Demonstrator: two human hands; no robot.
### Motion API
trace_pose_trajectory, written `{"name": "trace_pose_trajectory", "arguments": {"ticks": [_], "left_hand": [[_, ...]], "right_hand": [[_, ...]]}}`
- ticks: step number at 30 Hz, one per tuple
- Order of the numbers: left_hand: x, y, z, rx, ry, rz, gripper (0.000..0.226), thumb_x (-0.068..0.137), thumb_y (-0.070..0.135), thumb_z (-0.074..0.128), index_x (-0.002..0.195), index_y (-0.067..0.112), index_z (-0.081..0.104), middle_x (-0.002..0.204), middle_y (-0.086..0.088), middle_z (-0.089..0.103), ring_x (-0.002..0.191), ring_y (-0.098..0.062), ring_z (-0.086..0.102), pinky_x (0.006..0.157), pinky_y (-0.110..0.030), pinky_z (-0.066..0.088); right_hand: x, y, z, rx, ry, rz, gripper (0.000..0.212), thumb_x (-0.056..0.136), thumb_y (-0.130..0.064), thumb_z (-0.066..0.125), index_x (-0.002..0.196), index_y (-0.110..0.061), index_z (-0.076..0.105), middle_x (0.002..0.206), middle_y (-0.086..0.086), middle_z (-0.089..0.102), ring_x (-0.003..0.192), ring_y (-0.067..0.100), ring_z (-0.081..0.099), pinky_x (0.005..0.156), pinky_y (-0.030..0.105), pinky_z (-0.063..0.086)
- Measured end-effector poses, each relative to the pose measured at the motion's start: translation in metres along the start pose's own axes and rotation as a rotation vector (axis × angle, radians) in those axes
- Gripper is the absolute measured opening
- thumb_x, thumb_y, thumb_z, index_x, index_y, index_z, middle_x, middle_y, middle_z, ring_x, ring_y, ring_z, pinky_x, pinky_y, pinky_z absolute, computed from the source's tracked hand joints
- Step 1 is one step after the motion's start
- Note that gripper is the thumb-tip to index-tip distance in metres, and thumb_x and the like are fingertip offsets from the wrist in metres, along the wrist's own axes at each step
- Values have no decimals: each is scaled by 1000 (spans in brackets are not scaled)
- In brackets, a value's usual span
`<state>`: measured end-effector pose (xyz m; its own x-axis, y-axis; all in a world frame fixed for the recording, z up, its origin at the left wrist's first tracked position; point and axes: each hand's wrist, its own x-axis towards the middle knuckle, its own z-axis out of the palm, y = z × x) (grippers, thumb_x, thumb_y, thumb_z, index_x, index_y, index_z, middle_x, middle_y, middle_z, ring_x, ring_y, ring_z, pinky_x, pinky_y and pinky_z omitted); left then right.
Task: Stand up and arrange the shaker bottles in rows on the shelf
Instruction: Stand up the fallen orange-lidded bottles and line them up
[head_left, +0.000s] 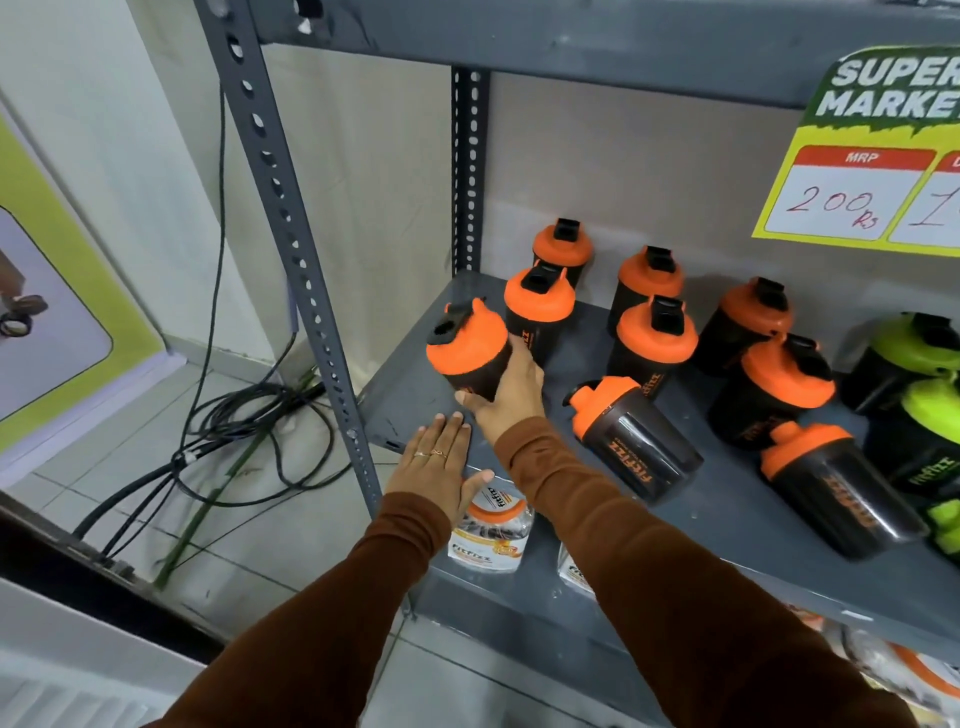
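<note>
My right hand (511, 392) grips a black shaker bottle with an orange lid (465, 345), tilted to the left above the front left of the grey shelf (405, 410). My left hand (434, 462) lies flat and open on the shelf's front left corner. Several orange-lidded bottles stand upright behind, such as one (540, 309) right beside the held bottle and another (652, 338) further right. Two orange-lidded bottles lie on their sides: one (631, 439) in the middle, one (836, 488) at the right. Green-lidded bottles (919, 358) stand at the far right.
A perforated grey upright (291, 249) frames the shelf's left side. A yellow price sign (862, 156) hangs from the shelf above. White packets (491, 525) sit on the lower shelf. Black cables (249, 421) lie on the tiled floor at left.
</note>
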<state>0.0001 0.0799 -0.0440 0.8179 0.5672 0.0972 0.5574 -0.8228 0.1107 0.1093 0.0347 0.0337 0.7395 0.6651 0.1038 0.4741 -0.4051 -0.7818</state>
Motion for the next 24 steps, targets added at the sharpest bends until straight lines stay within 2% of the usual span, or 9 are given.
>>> {"name": "trace_pose_trajectory", "arguments": {"ticks": [2,5,6,12,14,16,18,21,24], "left_hand": [[1,0,2,-9,-15,9,75,87,61,11,142,10,8,154,-8,12,141,-22,7,113,-32,-3],[1,1,-1,29,-15,26,108,60,69,-32,142,11,7,154,-7,11,141,-21,6,110,-31,-6],[1,1,-1,22,-28,19,115,53,69,-38,142,12,6,154,-7,10,141,-21,6,109,-31,-8],[-2,5,-6,40,-54,-2,120,46,65,-46,142,11,3,154,-9,7,141,-22,3,111,-32,-5],[-9,7,-9,20,-47,-27,116,51,63,-45,142,9,6,153,-11,10,141,-24,6,110,-32,-6],[-20,13,-13,12,-7,11,102,71,60,-30,138,3,24,147,-16,29,137,-29,24,110,-36,8],[-31,22,-11,34,78,108,78,89,49,-1,123,0,49,129,-18,54,120,-31,50,101,-43,34],[-33,42,-6,75,120,302,54,88,47,36,113,4,60,117,-12,64,110,-25,59,87,-43,50],[-24,64,-9,98,116,433,54,71,46,69,107,7,64,110,-7,69,105,-20,62,84,-36,53]], "right_hand": [[-4,2,1,172,52,34,89,68,-6,79,140,-7,25,141,19,39,132,31,36,111,38,31],[-10,8,-2,280,83,104,91,67,-5,80,139,-6,24,142,17,40,131,29,39,108,31,29],[-11,9,-3,283,75,107,92,67,-5,80,140,-6,23,143,17,40,131,29,38,109,31,29],[-10,9,-7,229,23,89,100,65,-10,83,142,-8,19,145,17,37,134,31,35,114,40,29],[-12,9,-13,167,-17,76,110,64,-14,84,145,-8,11,150,16,28,139,30,28,115,40,24],[-15,11,-21,72,-54,41,115,66,-19,83,146,-8,1,155,16,18,142,29,19,116,39,18],[-21,15,-34,-67,-56,-38,108,72,-17,78,146,-7,1,155,18,14,143,29,14,117,38,15],[-34,21,-55,-264,-12,-201,80,81,-6,64,144,-4,16,152,19,24,141,29,20,115,32,14],[-46,24,-75,-362,95,-333,57,80,4,58,134,2,40,141,21,43,132,34,37,113,34,22]]}}
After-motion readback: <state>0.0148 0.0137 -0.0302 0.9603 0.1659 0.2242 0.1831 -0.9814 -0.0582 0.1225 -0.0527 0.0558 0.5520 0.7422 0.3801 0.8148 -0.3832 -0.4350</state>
